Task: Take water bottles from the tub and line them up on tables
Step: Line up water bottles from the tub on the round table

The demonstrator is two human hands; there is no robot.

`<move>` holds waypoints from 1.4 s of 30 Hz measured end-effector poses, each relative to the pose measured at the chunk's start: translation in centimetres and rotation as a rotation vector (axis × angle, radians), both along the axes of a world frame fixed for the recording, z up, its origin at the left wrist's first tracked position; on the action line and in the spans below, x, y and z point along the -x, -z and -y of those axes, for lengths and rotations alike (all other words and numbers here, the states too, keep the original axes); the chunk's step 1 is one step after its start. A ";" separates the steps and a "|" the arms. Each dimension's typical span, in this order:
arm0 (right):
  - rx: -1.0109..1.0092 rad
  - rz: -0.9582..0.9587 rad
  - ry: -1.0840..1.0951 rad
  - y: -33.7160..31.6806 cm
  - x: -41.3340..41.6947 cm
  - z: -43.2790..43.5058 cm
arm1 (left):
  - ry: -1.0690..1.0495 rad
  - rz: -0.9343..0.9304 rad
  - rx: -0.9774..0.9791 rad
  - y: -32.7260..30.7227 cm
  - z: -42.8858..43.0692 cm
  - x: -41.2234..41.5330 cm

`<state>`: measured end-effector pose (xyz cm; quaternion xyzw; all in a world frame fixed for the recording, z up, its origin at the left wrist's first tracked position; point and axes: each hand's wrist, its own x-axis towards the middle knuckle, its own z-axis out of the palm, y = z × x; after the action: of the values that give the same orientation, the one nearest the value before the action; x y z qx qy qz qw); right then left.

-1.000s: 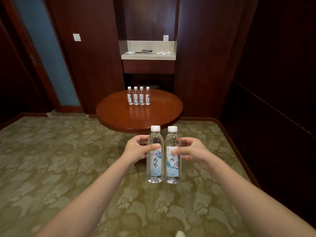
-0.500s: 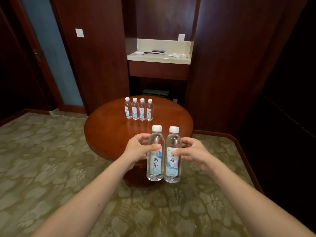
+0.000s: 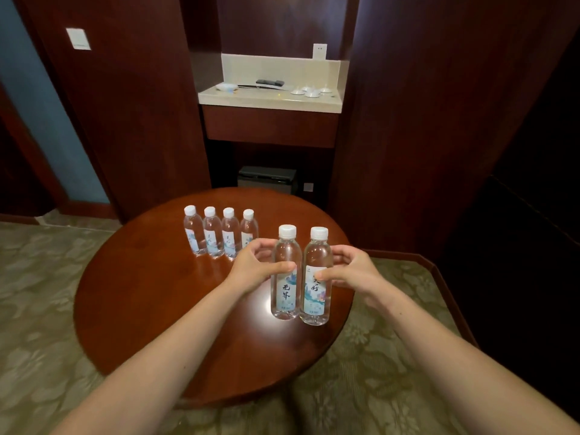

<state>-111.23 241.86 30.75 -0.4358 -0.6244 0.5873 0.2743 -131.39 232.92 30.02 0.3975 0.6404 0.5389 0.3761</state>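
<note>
My left hand (image 3: pixel 255 267) grips a clear water bottle (image 3: pixel 285 287) with a white cap and a blue label. Right beside it my right hand (image 3: pixel 353 271) grips a second, matching bottle (image 3: pixel 316 293). I hold both upright, side by side, over the right part of a round brown wooden table (image 3: pixel 150 309). A row of several like bottles (image 3: pixel 219 235) stands upright on the table's far side, just left of my left hand. No tub is in view.
Behind the table is a recessed counter (image 3: pixel 270 100) with small white dishes and a dark remote, and a black box (image 3: pixel 266 178) beneath it. Dark wood panels rise on both sides. Patterned green carpet (image 3: pixel 40 293) surrounds the table.
I have come closer to the table: both held bottles, earlier in front of its near edge, are now over the tabletop, near the standing row. My grips are unchanged.
</note>
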 end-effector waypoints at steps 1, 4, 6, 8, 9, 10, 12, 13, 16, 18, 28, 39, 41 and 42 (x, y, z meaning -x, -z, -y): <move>-0.007 -0.008 0.006 0.1 0.7 -1.7 | 0.017 -0.010 -0.001 0.2 -2.0 0.8; -0.022 -0.024 0.036 0.5 2.4 -6.0 | 0.054 -0.048 0.010 0.4 -6.9 2.6; -0.021 -0.017 0.057 1.3 3.1 -8.3 | 0.062 -0.051 0.011 0.9 -9.5 3.5; -0.018 -0.012 0.060 2.2 3.9 -10.7 | 0.066 -0.051 0.010 1.6 -11.9 4.4; -0.020 -0.005 0.060 2.6 4.3 -11.9 | 0.070 -0.053 0.014 1.9 -13.1 4.8; -0.024 0.005 0.061 3.0 4.7 -13.1 | 0.075 -0.056 0.023 2.1 -14.2 5.2; -0.035 0.018 0.059 4.0 5.6 -15.4 | 0.081 -0.058 0.037 2.6 -16.3 5.8; -0.042 0.022 0.053 4.4 6.1 -16.6 | 0.078 -0.057 0.039 3.0 -17.3 6.1; -0.067 0.041 0.031 6.4 7.6 -20.5 | 0.069 -0.020 0.057 4.5 -20.6 7.1; -0.067 0.073 0.025 7.9 8.5 -23.0 | 0.051 0.032 0.091 5.7 -22.7 7.9; 0.009 0.138 -0.056 13.8 11.4 -28.6 | 0.010 0.081 0.212 12.5 -28.1 10.7; -0.069 0.206 -0.123 15.2 10.9 -26.9 | 0.112 -0.024 0.205 14.3 -26.9 10.6; -0.118 0.262 -0.150 14.6 10.8 -26.5 | 0.120 -0.102 0.216 13.8 -26.9 10.3; -0.133 0.285 -0.156 14.3 10.9 -26.4 | 0.125 -0.155 0.223 13.6 -26.9 10.3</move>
<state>-122.09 268.31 16.50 -0.4456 -0.7266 0.4964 0.1647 -141.72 259.85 16.46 0.4325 0.6975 0.4077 0.4003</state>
